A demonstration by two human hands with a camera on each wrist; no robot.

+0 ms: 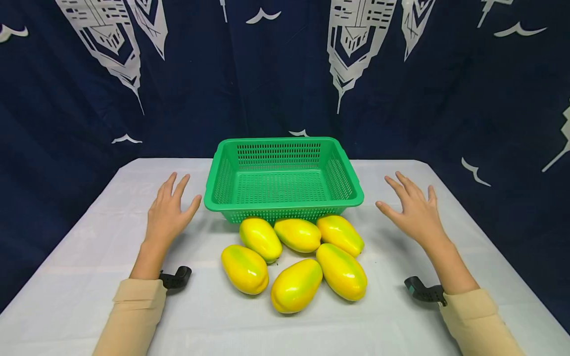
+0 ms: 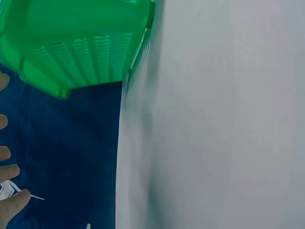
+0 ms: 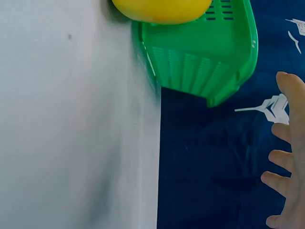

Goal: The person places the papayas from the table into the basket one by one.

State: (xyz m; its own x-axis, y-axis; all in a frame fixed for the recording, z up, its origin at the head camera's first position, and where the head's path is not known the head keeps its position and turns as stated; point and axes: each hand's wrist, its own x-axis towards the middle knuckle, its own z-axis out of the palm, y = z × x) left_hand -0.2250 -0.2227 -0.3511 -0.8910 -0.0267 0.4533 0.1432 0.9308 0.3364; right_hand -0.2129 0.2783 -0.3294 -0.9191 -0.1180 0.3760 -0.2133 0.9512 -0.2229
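A green plastic basket [image 1: 285, 201] with slotted sides stands on the table, nothing inside it. In front of it lie several yellow-green fruits that look like papayas or mangoes [image 1: 296, 286], smooth and glossy, the back ones right against its front wall. My left hand [image 1: 169, 212] hovers to the left of the basket, fingers spread and holding nothing. On the other side, my right hand [image 1: 414, 210] is held over the table with its fingers apart, also holding nothing. The right wrist view shows one fruit [image 3: 162, 8] beside the basket [image 3: 190, 57].
A white cloth [image 1: 213, 326] covers the table. Behind its far edge hangs a dark blue curtain [image 1: 276, 74] with white printed shapes. Each wrist wears a black camera mount, the left one [image 1: 177, 278] and the right one [image 1: 423, 290] below the sleeves' cuffs.
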